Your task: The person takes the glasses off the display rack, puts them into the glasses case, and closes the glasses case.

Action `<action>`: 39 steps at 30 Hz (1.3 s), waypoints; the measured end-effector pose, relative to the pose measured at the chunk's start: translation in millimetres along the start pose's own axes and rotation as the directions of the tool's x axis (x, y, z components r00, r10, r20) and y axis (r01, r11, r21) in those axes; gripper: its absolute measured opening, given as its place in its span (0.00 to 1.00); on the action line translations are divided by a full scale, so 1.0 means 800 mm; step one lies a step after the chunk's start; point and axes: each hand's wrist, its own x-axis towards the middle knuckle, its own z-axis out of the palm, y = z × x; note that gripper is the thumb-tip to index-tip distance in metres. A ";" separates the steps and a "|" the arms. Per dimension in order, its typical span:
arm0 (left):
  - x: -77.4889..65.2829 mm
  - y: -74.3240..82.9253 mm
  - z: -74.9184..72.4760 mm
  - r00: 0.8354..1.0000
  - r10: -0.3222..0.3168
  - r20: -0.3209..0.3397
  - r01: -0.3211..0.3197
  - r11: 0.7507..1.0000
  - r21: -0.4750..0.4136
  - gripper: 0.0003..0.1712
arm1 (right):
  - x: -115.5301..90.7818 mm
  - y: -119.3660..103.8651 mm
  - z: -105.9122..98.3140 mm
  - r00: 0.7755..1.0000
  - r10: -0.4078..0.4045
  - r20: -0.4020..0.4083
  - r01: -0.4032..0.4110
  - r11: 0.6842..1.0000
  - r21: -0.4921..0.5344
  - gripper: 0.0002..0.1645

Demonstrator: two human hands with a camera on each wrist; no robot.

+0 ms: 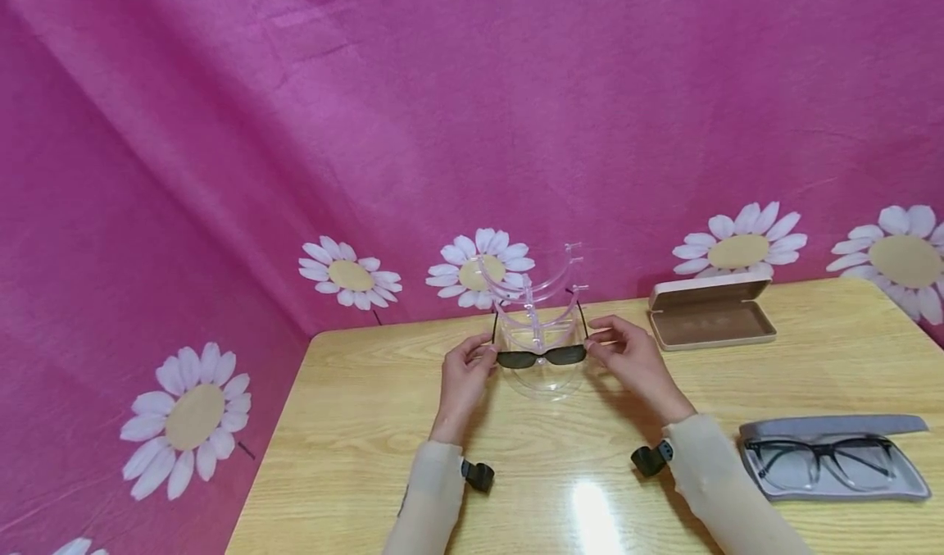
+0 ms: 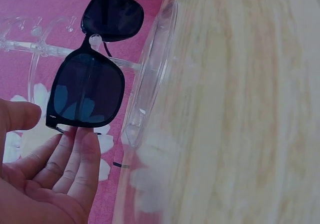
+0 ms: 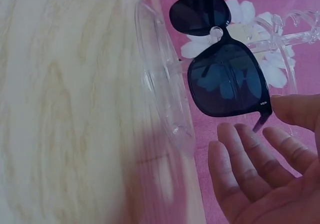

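Observation:
Black sunglasses (image 1: 564,355) with dark lenses sit on a clear nose peg low on a transparent plastic display stand (image 1: 538,317); their arms point back toward the wall. At one hinge is my left hand (image 1: 468,373), its fingertips right at the frame's lower corner and its thumb (image 2: 25,115) a little apart from the rim in the left wrist view. My right hand (image 1: 633,360) is at the opposite hinge. In the right wrist view its thumb (image 3: 295,110) overlaps the frame's corner, and its fingers lie loosely spread beside the temple arm (image 3: 261,122).
A brown-lined glasses case (image 1: 711,325) stands with its lid up at the back right. Nearer on the right, a grey case (image 1: 833,425) holds black-rimmed eyeglasses (image 1: 819,452). Behind the wooden table (image 1: 354,424) hangs a pink flowered cloth (image 1: 590,129). The stand's upper tiers bear no glasses.

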 end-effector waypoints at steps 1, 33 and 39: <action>0.000 0.000 0.000 1.000 0.001 0.000 -0.001 1.000 -0.004 0.18 | 0.000 0.000 0.001 1.000 0.007 0.008 -0.007 1.000 0.004 0.22; 0.000 -0.001 -0.002 0.999 -0.032 0.018 0.033 0.998 -0.056 0.18 | 0.003 0.000 -0.001 0.996 0.052 0.078 -0.063 0.987 0.145 0.26; -0.001 0.002 -0.002 1.000 -0.027 0.010 0.027 0.998 -0.056 0.18 | 0.001 -0.004 -0.003 0.995 0.061 0.081 -0.071 0.988 0.138 0.27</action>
